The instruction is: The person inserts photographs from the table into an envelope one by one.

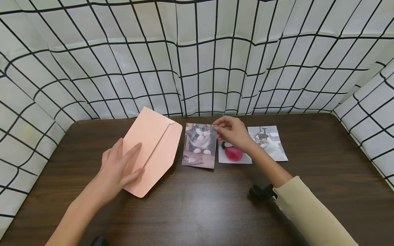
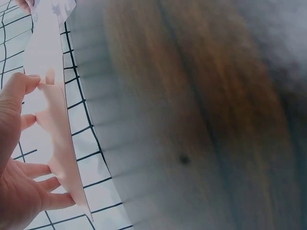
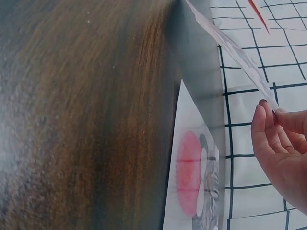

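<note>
A pink envelope (image 1: 154,147) stands tilted at the left of the table, its flap line running along its right part. My left hand (image 1: 118,167) holds it by the left side, with thumb and a finger spread across its face. In the left wrist view, the envelope (image 2: 64,139) is seen nearly edge-on against the fingers. Between thumb and fingertips, my right hand (image 1: 234,131) pinches the upper right corner of a cat photo card (image 1: 200,147). From the right wrist, that card (image 3: 240,55) shows lifted at a slant off the table.
Under the right hand lies a card with a red round shape (image 1: 234,153). Beside it, partly behind the forearm, is another picture card (image 1: 274,143). A white curtain with black grid lines (image 1: 197,58) rises along the back edge of the dark wooden table (image 1: 197,205).
</note>
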`<state>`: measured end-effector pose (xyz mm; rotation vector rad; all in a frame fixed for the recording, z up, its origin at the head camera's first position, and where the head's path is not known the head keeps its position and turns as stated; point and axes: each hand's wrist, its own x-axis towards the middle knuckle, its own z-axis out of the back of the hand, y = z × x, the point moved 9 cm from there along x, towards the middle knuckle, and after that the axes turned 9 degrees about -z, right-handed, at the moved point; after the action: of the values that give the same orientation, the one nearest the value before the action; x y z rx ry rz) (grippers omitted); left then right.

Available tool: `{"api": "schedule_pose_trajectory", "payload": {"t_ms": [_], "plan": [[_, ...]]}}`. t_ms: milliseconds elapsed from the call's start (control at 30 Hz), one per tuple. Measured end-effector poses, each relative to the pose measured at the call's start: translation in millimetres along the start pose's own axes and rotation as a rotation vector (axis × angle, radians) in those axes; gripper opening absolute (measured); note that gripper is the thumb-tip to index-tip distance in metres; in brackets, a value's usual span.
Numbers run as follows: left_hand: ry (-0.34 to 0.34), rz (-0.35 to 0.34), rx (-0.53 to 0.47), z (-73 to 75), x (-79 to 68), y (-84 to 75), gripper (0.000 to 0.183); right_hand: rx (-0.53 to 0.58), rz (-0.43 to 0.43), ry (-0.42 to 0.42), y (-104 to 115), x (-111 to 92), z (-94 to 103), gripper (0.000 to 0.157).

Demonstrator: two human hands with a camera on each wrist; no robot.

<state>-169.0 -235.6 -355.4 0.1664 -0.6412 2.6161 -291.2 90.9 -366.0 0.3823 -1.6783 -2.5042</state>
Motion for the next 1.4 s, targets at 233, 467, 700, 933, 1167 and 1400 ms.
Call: {"api": "schedule_pose_trajectory", "payload": {"t_ms": [233,467,700,933,1167,1400], "plan": [[-0.031,-0.030,0.011,1.3,7.8,-1.5,0.068,0.049,0.003,0.002,1.8,-2.0,1.8,0.020],[-0.067,-0.041,-0.017,1.6,14.0,-2.8,0.069,0.057,-0.007,0.002,2.6,-5.8,3.3,0.020],[-0.064,-0.007,-0.010,-0.2,20.8,-4.5,0.067,0.067,-0.010,0.014,4.8,-10.6,3.7,0.019],[-0.092,-0.007,0.009,2.0,30.4,-8.8,0.064,0.054,0.000,0.013,8.0,-14.7,8.9,0.021],[-0.059,0.043,0.004,1.6,42.3,-11.4,0.066,0.024,-0.005,-0.001,9.6,-18.2,16.6,0.022],[-0.054,0.066,-0.002,-1.0,47.1,-15.3,0.066,0.036,-0.009,0.014,13.5,-20.4,18.2,0.023]]}}
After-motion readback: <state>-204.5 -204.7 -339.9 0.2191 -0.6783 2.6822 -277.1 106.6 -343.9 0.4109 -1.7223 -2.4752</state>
